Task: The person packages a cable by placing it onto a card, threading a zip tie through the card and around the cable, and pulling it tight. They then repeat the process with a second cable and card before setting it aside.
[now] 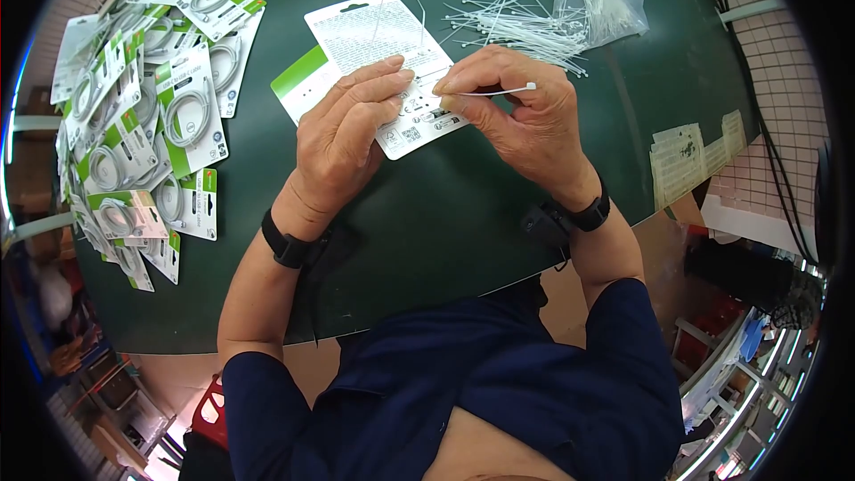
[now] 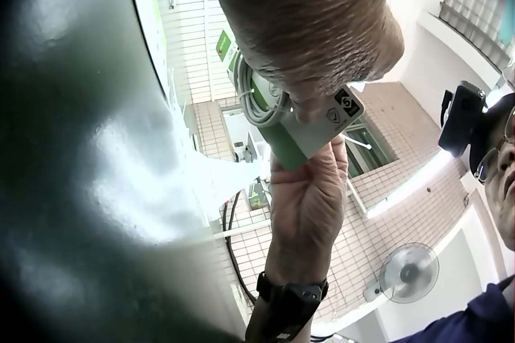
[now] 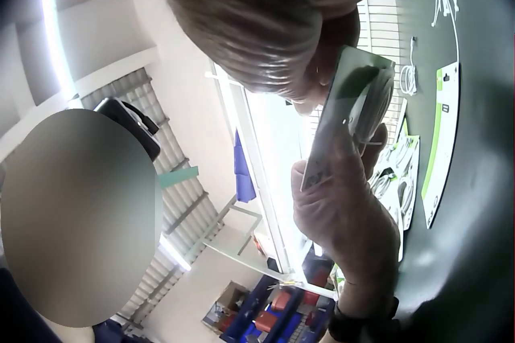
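A packaging card [image 1: 419, 129] with its printed back upward is gripped at its left side by my left hand [image 1: 352, 125]. My right hand [image 1: 525, 116] pinches a white cable tie [image 1: 508, 91] between thumb and index finger, against the card's right part. In the left wrist view, a coiled white cable [image 2: 256, 100] shows on the green and white front of the card [image 2: 302, 138]. The right wrist view shows the card [image 3: 326, 130] edge-on between both hands. Beneath it on the table lies another card [image 1: 298, 80], partly covered.
Many carded cables [image 1: 187, 116] are piled at the left of the green table [image 1: 427, 232]. Loose white cable ties [image 1: 517, 22] lie at the back right, beside a clear plastic bag [image 1: 614, 0] of ties. Taped paper [image 1: 679, 156] is on the right edge.
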Motion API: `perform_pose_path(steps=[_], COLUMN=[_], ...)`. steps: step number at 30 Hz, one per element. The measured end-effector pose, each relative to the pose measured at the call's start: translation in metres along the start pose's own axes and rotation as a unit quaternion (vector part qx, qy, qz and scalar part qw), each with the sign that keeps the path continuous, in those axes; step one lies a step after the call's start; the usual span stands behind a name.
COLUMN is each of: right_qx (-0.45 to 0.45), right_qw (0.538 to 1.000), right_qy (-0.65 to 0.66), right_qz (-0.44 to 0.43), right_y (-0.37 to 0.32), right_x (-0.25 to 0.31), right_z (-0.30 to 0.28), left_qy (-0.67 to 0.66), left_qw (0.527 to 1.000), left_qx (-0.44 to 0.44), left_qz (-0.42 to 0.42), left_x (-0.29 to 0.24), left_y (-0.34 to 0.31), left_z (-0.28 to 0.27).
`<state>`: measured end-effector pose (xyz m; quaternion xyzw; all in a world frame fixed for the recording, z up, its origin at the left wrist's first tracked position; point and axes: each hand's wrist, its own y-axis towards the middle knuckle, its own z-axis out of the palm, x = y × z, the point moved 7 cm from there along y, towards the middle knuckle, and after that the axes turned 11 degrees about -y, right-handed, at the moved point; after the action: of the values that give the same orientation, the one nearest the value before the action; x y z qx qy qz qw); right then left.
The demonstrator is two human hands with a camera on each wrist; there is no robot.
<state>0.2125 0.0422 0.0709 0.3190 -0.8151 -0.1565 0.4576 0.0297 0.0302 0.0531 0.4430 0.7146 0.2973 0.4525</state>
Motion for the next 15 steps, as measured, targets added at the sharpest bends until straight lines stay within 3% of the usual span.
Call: perform_pose_path(steps=[2, 5, 15], right_qx=[0.014, -0.008, -0.021], right_qw=[1.0, 0.994, 0.996], right_qy=[-0.015, 0.067, 0.054], right_qz=[-0.007, 0.089, 0.063], right_y=[-0.0006, -0.0052, -0.0025], right_x=[0.0017, -0.0076, -0.0015], right_z=[0.0017, 0.001, -0.0036], left_qy=[0.004, 0.005, 0.009], left_qw=[1.0, 1.0, 1.0], left_qx=[0.005, 0.009, 0.012], left_qz=[-0.001, 0.001, 0.004], left_x=[-0.0018, -0.0043, -0.0053], left_y=[0.0006, 0.0032, 0.0046], left_z=[0.001, 0.0014, 0.0013])
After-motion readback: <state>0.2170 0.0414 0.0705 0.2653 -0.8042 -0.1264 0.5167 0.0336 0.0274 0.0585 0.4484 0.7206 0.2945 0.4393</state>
